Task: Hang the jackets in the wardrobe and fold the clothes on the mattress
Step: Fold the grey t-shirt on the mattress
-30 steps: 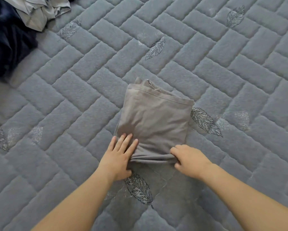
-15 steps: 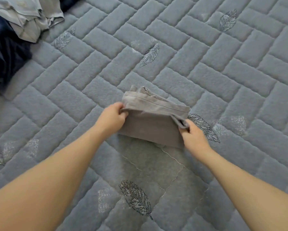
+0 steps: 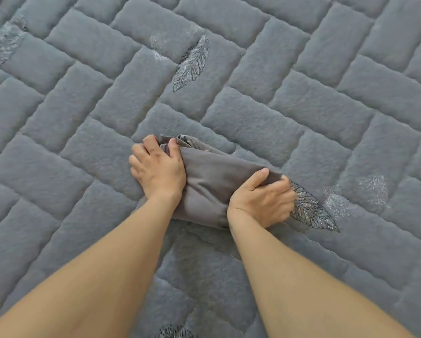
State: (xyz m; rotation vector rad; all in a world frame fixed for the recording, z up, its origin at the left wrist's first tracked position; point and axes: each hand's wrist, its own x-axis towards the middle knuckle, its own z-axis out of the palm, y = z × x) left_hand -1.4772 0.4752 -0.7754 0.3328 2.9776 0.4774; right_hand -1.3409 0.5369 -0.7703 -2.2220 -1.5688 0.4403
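A taupe-grey garment (image 3: 209, 184), folded into a small thick bundle, lies on the grey quilted mattress (image 3: 302, 118) in the middle of the view. My left hand (image 3: 159, 170) grips its left end, thumb on top and fingers curled round the folded edge. My right hand (image 3: 265, 200) grips its right end, thumb over the top and fingers wrapped under the cloth. Both forearms reach in from the bottom of the view. The bundle's underside and near edge are hidden by my hands.
The mattress cover has a brick-pattern quilting with embroidered leaves, one leaf (image 3: 192, 64) beyond the garment and another (image 3: 311, 211) just right of my right hand. No other clothes show in the view.
The garment was folded over away from me into a smaller bundle, and both hands moved from its near edge to grip its ends. The view moved closer, and the clothes pile at top left left the view.
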